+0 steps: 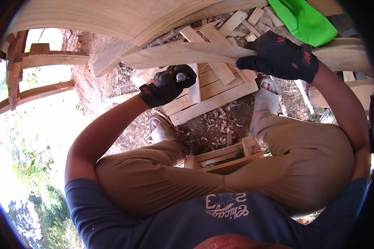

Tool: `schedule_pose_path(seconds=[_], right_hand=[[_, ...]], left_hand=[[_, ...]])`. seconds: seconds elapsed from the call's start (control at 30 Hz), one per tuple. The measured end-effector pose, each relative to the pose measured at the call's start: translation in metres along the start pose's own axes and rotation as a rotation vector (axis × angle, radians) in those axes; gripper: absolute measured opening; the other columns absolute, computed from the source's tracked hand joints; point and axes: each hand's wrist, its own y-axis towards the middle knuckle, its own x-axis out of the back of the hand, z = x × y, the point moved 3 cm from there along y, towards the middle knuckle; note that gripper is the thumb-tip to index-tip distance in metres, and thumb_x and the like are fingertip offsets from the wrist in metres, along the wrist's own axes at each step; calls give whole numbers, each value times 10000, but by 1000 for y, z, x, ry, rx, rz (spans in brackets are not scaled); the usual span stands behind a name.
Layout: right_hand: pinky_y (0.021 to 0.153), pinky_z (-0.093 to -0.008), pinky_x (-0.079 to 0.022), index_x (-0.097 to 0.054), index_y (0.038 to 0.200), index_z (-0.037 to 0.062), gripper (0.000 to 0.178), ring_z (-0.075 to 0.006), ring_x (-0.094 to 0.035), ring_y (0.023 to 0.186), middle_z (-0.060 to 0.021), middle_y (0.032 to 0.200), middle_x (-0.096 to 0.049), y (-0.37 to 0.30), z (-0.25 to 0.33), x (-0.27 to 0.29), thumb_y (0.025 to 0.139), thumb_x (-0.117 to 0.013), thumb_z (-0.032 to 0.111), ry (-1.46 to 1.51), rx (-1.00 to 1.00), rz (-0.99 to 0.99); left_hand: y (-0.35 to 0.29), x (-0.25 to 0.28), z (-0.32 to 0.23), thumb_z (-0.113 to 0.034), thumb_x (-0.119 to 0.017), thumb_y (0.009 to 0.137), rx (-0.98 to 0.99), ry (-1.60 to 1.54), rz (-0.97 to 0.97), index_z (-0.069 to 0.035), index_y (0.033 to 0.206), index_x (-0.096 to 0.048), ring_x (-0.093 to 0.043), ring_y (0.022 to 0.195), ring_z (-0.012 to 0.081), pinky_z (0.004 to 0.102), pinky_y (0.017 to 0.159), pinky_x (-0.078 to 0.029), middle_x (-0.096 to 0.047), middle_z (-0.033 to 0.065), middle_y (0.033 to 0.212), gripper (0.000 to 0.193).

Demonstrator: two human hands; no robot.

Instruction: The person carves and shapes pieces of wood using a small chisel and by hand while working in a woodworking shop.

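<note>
Seated with knees wide above a floor littered with shavings (pixel 224 123), a worker in black gloves steadies a thin, curved board (pixel 183 54) crosswise in front of the body, over a slatted platform (pixel 214 103). The right hand (pixel 278 57) pinches the board's right end, thumb below and fingers above, probably because a hold at the tip leaves the rest of its length free. The left hand (pixel 167 84) is curled tight around something with a round metal end (pixel 180 77); its remainder is hidden in the fist, so I cannot say what it is. That fist sits just beside the board's near edge, and whether they touch I cannot tell. The feet, in pale footwear (pixel 266 101), stand either side of the platform, likely to keep the space between clear for the wood. A low wooden frame (pixel 232 159) lies between the legs, close to the body. Scraps (pixel 233 23) are heaped beyond the platform, seemingly pushed out of the way, near a bright green cloth (pixel 305 23), while a broad panel (pixel 91 16) looms at upper left.
</note>
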Motion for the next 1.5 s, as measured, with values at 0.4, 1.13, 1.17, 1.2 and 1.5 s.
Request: schedule_pose_path(seconds=[0.4,1.13,1.17,1.2,1.5], right_hand=[[854,-468,-548,-758,1233,46,575,-373,-715,892,-209,841,-711,-3,10,7,1005,-661,565,-54,6,62],[661,-458,-551,-736,962,8,572,-350,-669,638,-160,677,-665,-10,23,31,1046,-603,558,169,148,-165],[685,-470,-546,-765,1008,31,510,-347,-670,674,-166,725,-688,-5,15,25,1026,-651,528,65,47,-9],[709,-482,-541,-795,1054,54,457,-345,-671,709,-172,773,-711,-3,7,18,1006,-699,498,-40,-54,148],[679,-442,-579,-749,1015,23,608,-319,-725,678,-146,713,-706,-19,42,48,1036,-595,612,301,144,-286]], left_hand=[[3,3,12,-127,-624,1070,-235,300,-189,-32,1103,-664,-700,1005,191,352,882,-558,-730,105,1061,109],[-3,16,3,-155,-572,1098,-109,290,-219,-46,1179,-697,-636,931,188,351,879,-532,-725,83,1049,185],[-1,15,3,-123,-597,1080,-149,376,-234,-64,1223,-705,-643,947,178,356,881,-541,-742,68,1089,188],[1,13,2,-91,-623,1062,-189,461,-248,-82,1266,-713,-649,962,168,362,884,-550,-760,54,1128,223],[-7,9,-1,-365,-383,1173,-83,105,-240,-25,1179,-679,-637,913,144,335,852,-532,-685,52,994,451]])
